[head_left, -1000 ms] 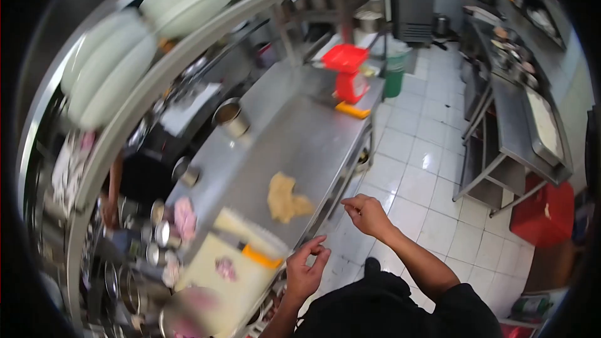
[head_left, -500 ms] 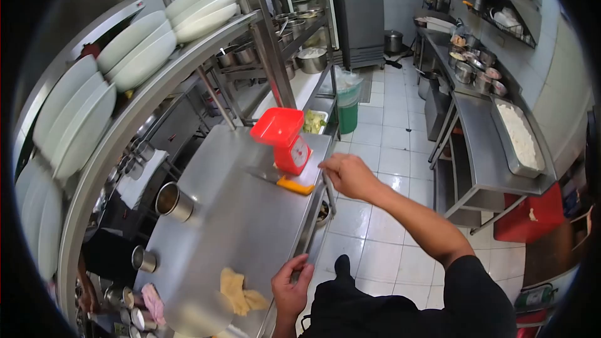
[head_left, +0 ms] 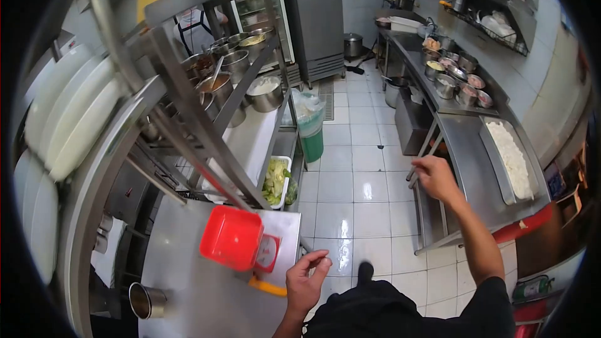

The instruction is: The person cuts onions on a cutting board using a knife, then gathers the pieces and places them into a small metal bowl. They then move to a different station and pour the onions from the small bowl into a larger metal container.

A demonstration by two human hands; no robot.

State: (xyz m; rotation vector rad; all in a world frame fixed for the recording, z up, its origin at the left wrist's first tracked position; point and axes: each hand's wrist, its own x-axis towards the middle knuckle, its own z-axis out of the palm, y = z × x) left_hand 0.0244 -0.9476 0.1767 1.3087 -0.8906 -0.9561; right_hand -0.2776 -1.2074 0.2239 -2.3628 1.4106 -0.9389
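Observation:
My left hand [head_left: 307, 280] is held by the counter's right edge, near the orange knife handle [head_left: 269, 286]. Its fingers are loosely bent, the thumb stands apart, and it holds nothing. Over the floor, close to the right-hand steel table [head_left: 466, 141], hangs my right hand [head_left: 436, 177]. Its fingers are curled in, with no object showing in them. A red kitchen scale [head_left: 268, 253] with a red pan [head_left: 230, 236] stands on the steel counter [head_left: 188, 275]. The knife's blade is hidden behind the scale.
A steel cup [head_left: 147, 300] stands on the counter. Ahead are a green bin [head_left: 311, 144], a white basket of leafy vegetables [head_left: 278, 181] and a shelf of steel pots [head_left: 265, 94]. At right lie a tray of white food [head_left: 510, 159] and several small pots [head_left: 446, 86]. White bowls [head_left: 81, 112] fill the left rack.
My view has moved forward along the aisle. The scale and knife are lower and further left in view. My right hand has left the counter's corner and swung right.

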